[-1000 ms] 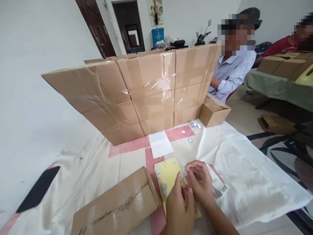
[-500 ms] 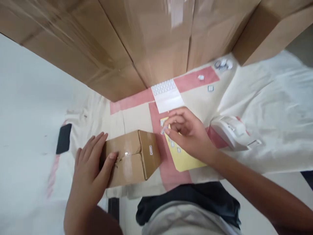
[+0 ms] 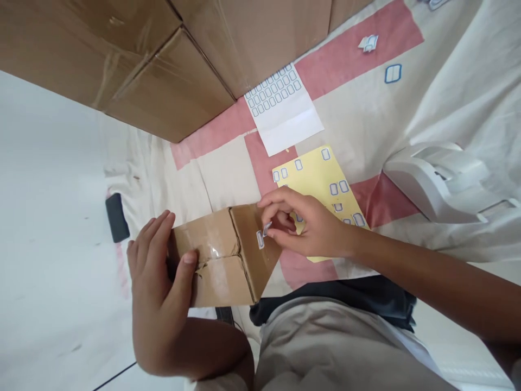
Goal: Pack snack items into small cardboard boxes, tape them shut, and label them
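My left hand (image 3: 157, 293) grips the left end of a small taped cardboard box (image 3: 220, 279), its thumb pressed on the upper face and its fingers stretched along the end. One blue-edged label (image 3: 260, 239) is stuck to the box's right side. Right beside that label, my right hand (image 3: 311, 224) pinches a second small label sticker (image 3: 267, 228) between thumb and fingers; whether it touches the cardboard I cannot tell. Under and behind this hand lies a yellow sheet (image 3: 311, 174) dotted with several similar labels, partly covered by my wrist.
Large cardboard boxes (image 3: 163, 103) stand along the far side. In front of them lies a white sheet of blue-edged labels (image 3: 288, 125). A white device (image 3: 443, 182) sits to the right, near a loose label (image 3: 393, 73) and a crumpled label scrap (image 3: 368, 43). A dark phone-like object (image 3: 116, 217) lies left.
My right hand has moved from above the yellow sheet to the box's right side, carrying the sticker. My left hand stays on the box. The view has shifted closer.
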A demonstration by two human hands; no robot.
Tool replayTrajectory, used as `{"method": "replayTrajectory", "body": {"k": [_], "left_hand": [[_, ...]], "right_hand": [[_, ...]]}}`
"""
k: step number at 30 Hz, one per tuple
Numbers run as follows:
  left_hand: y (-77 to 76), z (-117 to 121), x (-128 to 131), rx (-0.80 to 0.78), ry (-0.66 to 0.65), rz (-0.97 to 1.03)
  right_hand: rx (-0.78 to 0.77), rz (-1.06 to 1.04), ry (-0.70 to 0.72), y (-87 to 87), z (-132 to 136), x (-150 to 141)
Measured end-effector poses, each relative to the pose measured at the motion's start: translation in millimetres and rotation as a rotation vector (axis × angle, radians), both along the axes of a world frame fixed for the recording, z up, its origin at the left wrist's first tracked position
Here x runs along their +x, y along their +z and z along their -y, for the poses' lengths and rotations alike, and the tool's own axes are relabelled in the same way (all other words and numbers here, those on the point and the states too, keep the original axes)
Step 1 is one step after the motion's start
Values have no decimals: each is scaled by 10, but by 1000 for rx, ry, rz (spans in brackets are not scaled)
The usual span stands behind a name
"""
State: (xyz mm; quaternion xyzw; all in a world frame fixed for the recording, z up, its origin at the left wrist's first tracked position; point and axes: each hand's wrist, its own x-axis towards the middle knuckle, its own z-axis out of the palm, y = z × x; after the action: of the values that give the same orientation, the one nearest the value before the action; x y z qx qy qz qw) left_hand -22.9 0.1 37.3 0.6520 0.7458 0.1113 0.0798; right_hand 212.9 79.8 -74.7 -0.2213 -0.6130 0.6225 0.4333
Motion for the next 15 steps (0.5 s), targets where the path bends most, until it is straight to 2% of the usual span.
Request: {"method": "replayTrajectory", "body": {"k": [7, 15], "left_hand": [[-20, -10, -10, 7, 13, -19], [-20, -7, 9, 6, 26, -17]], "right_hand": [[-6, -33, 17, 0, 99, -23], [-3, 45, 18, 29, 134, -34]]}}
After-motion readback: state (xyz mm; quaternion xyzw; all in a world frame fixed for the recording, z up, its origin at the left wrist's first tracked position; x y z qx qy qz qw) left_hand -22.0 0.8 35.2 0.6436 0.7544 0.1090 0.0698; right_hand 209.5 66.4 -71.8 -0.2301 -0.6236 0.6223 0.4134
